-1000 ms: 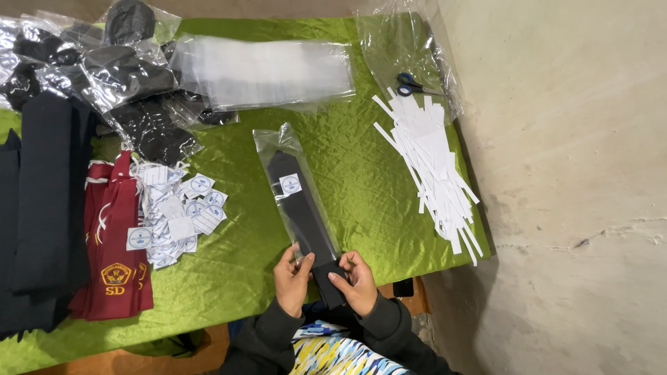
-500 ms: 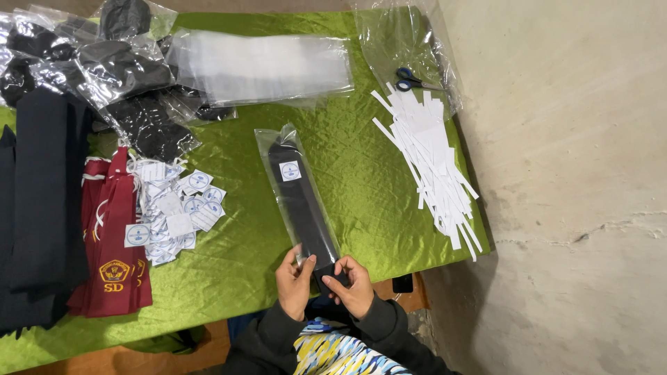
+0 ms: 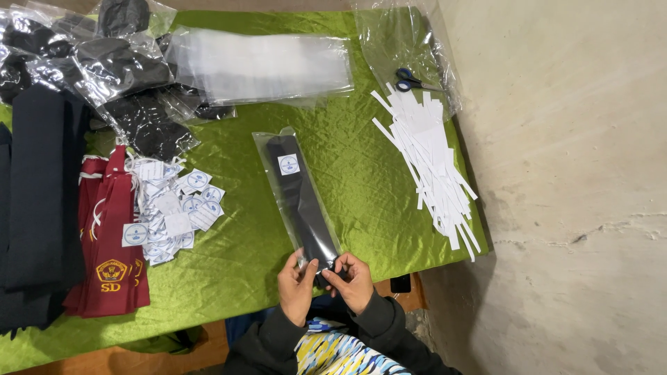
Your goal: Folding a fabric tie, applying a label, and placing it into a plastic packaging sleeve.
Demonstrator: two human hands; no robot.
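From the head view, the left hand [image 3: 297, 283] and right hand [image 3: 353, 279] both pinch the near end of the bagged black tie [image 3: 302, 201], which stretches away from them across the green worktop [image 3: 361, 173]. Since a moment ago the fingers have closed in together on the bag's opening, so the tie looks fully seated. White paper strips [image 3: 431, 160] lie off beyond the right hand, small labels [image 3: 177, 212] beyond the left.

2 hands: left hand [image 3: 297, 286], right hand [image 3: 354, 281]. 1 bagged black tie [image 3: 300, 198]. 1 pr scissors [image 3: 411, 80]. 1 green tablecloth [image 3: 361, 173]. Paper strips [image 3: 434, 163], round-logo tags [image 3: 174, 212]: too many to count.

Clear sleeve [image 3: 300, 201], white square label [image 3: 288, 164]; label pile [image 3: 174, 212] left.
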